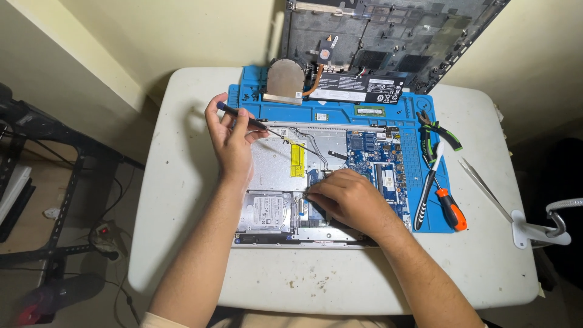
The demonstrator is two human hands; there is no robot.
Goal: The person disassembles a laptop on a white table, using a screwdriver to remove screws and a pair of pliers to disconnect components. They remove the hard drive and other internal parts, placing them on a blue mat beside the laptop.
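The open laptop (pixel 316 182) lies base-up on a blue mat (pixel 425 182) in the middle of the counter (pixel 182 182), its board, drive and cables bare. The right hand (pixel 343 197) is curled down on the laptop's middle, fingertips pinched together at a small part or connector just right of the silver drive (pixel 266 212); what they grip is hidden. The left hand (pixel 231 136) hovers over the laptop's upper left corner, fingers closed round a thin black screwdriver (pixel 243 116) whose tip points toward the board (pixel 376 158).

Likely risks: a hard or crooked pull by the right hand could tear a ribbon or snap its latch. The idle screwdriver tip sits near loose wires and could scrape the board if the left hand drifts. Right of the laptop, pliers (pixel 438 135) and an orange-handled screwdriver (pixel 449 209) lie close enough for an elbow to knock. Behind the laptop, the battery (pixel 358 88) and fan (pixel 284 82) rest near the mat's far edge.
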